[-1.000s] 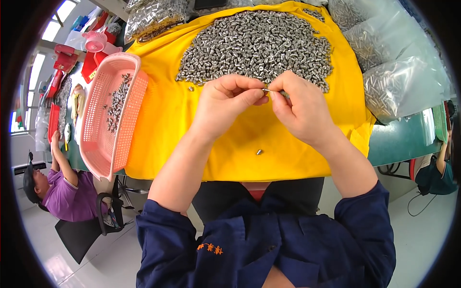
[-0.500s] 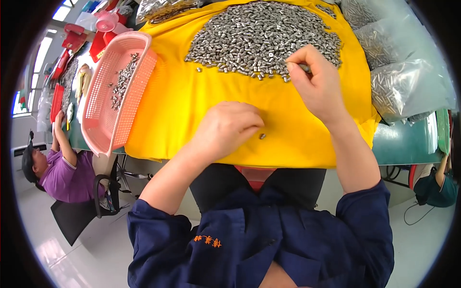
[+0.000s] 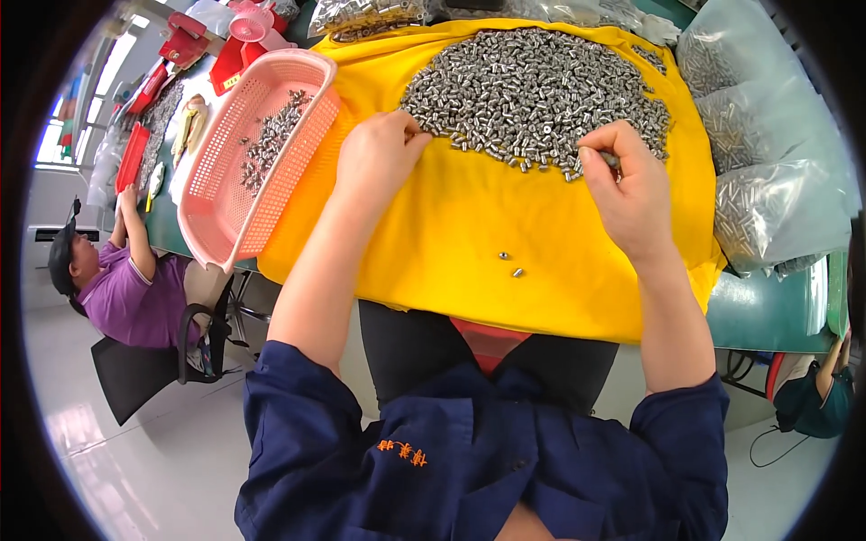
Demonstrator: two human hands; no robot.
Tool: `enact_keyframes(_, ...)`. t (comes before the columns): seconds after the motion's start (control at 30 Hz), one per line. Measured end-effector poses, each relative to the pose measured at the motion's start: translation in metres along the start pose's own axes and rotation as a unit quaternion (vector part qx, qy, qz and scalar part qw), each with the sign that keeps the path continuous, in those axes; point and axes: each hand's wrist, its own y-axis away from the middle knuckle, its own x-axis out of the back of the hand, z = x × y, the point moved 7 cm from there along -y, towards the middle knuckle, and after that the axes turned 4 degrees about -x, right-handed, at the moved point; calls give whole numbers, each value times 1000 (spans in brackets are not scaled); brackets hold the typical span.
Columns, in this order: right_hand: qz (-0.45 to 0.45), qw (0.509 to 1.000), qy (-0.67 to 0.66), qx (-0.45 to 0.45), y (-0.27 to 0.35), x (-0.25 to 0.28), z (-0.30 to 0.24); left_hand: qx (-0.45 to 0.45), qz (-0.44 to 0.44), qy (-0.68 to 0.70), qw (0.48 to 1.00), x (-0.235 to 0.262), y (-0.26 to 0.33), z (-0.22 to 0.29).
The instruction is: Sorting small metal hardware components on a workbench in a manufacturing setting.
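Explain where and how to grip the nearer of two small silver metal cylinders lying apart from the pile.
Pinch the small silver metal cylinder across its curved sides, probably best from above and the right: it appears to lie lengthwise on the yellow cloth, with the other loose cylinder close beyond its left.

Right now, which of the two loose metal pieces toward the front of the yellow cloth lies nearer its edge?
The right piece; the other piece sits left, nearer the pile.

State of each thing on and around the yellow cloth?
Left hand: bent, at the pile's edge; grip unclear
Right hand: curled around a partly hidden object
Metal pile: loosely heaped
Two metal parts: lying apart
Pink basket: open, partly filled
Yellow cloth: spread, creased
Clear bags: filled
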Motion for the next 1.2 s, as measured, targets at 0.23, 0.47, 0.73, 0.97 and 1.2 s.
enact_keyframes(0.23, -9, 1000, -12, 26, -1, -2, -1, -44, -42, 27, 998, 3, 4, -5)
enact_keyframes(0.47, -27, 1000, -6, 10, 2, -4, -3, -6, -104, 504, 857, 0, -2, 46)
enact_keyframes(0.73, -4, 997, -71, -2, -3, 1, 3, 1, -144, 676, 722, -34, -4, 91)
enact_keyframes(0.97, -26, 998, -60, -3, -4, -1, 3, 15, -176, 653, 737, -45, 1, 94)
enact_keyframes(1.2, -45, 999, 6, -18, -3, -5, 4, -17, -177, 626, 759, -40, 3, 96)
